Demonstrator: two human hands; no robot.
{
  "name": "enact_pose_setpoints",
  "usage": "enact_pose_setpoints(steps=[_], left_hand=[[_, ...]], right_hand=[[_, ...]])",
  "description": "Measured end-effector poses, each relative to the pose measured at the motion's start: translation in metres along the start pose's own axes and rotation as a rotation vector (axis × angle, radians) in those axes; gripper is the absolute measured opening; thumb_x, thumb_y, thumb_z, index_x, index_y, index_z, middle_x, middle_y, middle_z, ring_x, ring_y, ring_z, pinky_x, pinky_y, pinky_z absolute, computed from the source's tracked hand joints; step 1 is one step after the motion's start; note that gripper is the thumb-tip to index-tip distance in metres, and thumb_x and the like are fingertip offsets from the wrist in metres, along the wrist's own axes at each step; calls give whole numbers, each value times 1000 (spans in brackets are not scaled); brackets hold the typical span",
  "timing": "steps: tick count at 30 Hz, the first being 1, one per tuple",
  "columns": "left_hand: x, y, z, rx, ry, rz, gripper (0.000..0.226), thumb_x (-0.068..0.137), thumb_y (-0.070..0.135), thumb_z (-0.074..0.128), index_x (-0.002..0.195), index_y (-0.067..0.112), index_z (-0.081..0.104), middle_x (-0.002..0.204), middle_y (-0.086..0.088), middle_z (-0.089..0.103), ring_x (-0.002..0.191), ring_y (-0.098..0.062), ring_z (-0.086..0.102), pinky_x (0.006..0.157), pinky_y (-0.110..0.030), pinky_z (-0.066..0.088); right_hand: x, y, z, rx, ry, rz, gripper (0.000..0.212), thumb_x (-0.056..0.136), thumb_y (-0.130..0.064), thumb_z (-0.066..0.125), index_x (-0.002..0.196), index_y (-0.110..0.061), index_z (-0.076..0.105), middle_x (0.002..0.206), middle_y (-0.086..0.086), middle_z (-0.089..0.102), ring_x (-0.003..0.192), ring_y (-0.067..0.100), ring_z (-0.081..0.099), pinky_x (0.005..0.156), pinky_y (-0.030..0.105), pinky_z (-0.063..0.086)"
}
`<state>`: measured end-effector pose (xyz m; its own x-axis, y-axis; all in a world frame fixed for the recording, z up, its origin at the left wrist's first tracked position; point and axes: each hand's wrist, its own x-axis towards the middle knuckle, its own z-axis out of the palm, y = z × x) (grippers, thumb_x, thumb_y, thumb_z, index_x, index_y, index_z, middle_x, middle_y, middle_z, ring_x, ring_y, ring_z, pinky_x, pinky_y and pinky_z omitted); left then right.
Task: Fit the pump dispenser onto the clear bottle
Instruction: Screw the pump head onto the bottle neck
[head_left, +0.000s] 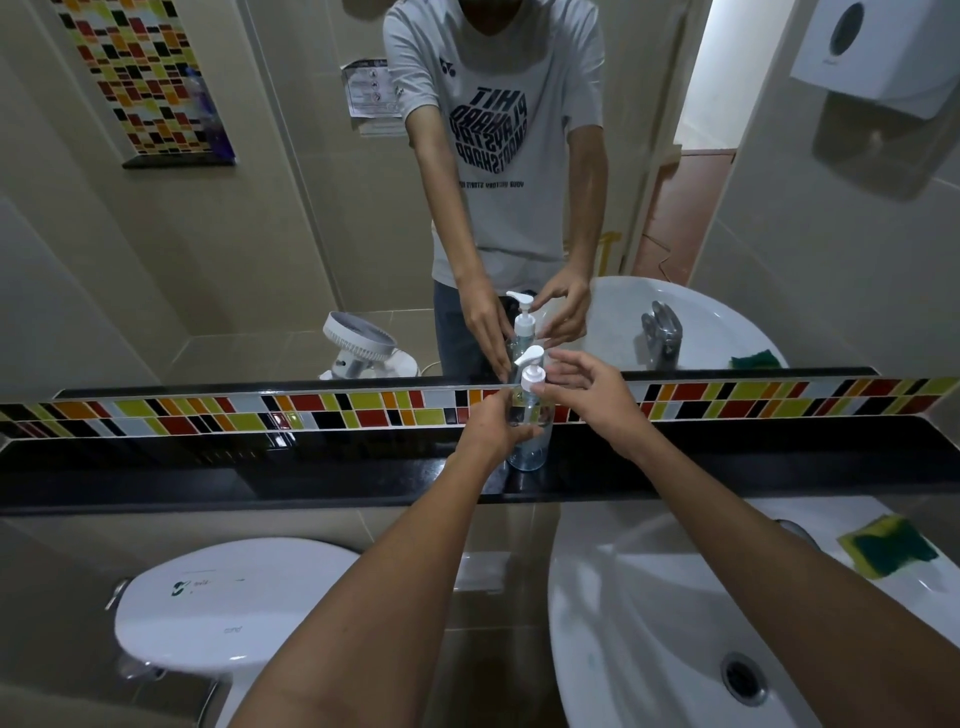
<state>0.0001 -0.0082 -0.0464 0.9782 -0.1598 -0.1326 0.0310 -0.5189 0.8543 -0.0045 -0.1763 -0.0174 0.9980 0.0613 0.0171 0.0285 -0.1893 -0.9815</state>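
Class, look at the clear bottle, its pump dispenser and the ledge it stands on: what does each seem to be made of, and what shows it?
Clear bottle: likely transparent plastic, since the tiles show through it.
Pump dispenser: opaque white plastic by its look, smooth and moulded.
Ledge: probably polished black stone, glossy with reflections, though it could be a laminate.
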Motion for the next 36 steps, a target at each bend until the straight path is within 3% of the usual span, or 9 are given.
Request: enact_pose_setpoints(steps=[3, 5, 11, 18, 26, 29, 33, 36], left_hand=[[0, 0, -1, -1, -4, 0, 60, 82, 15, 79, 136, 12, 55, 122, -4, 67, 106, -15, 61, 91, -29, 49], [0, -1, 0, 5, -1, 4, 59, 82, 14, 79, 136, 12, 55, 123, -4, 66, 103, -12, 59, 88, -27, 46], [0, 0, 0, 0, 4, -5, 60, 82, 15, 79, 137, 12, 54, 123, -5, 67, 106, -16, 63, 94, -32, 52], [1, -1, 0, 12, -12, -3, 58, 83, 15, 78, 136, 12, 54, 123, -5, 66, 104, -13, 59, 86, -26, 46], [3, -3, 1, -25, 8, 0, 58, 81, 9, 79, 134, 10, 56, 123, -6, 68, 104, -15, 62, 88, -25, 47], [2, -1, 1, -30, 6, -1, 58, 81, 10, 79, 134, 10, 56, 121, -5, 68, 103, -14, 61, 87, -25, 46], [0, -1, 1, -9, 2, 19, 55, 82, 11, 78, 133, 10, 56, 113, -1, 66, 99, -11, 59, 84, -23, 45], [1, -2, 1, -13, 7, 14, 55, 82, 11, 79, 132, 10, 56, 117, -2, 66, 100, -12, 59, 85, -25, 47]], right_hand=[[5, -6, 2, -53, -136, -14, 64, 84, -10, 83, 144, -8, 59, 131, 4, 72, 122, 13, 68, 101, 23, 54], [4, -6, 5, -75, -133, -34, 61, 84, -10, 82, 142, -8, 61, 130, 5, 73, 121, 16, 69, 106, 30, 52], [-2, 1, -5, -79, 86, -40, 52, 82, -16, 85, 130, -8, 66, 102, 11, 79, 99, 15, 76, 95, 29, 59], [10, -11, 3, -92, -153, -24, 64, 83, -6, 83, 143, -5, 59, 130, 7, 72, 120, 16, 69, 102, 28, 55], [3, -1, -1, -45, 64, -22, 53, 80, -6, 85, 129, -2, 66, 108, 16, 78, 102, 21, 75, 90, 24, 60], [5, -3, -3, -59, 31, -7, 58, 79, -8, 87, 132, -3, 64, 105, 7, 75, 96, 12, 73, 88, 23, 61], [10, -7, 2, -85, -115, 1, 68, 81, -10, 85, 143, -7, 58, 129, 6, 72, 120, 15, 68, 101, 31, 56], [10, -5, 5, -90, -131, -24, 57, 87, -2, 78, 141, -2, 59, 129, 11, 72, 120, 20, 69, 98, 22, 56]])
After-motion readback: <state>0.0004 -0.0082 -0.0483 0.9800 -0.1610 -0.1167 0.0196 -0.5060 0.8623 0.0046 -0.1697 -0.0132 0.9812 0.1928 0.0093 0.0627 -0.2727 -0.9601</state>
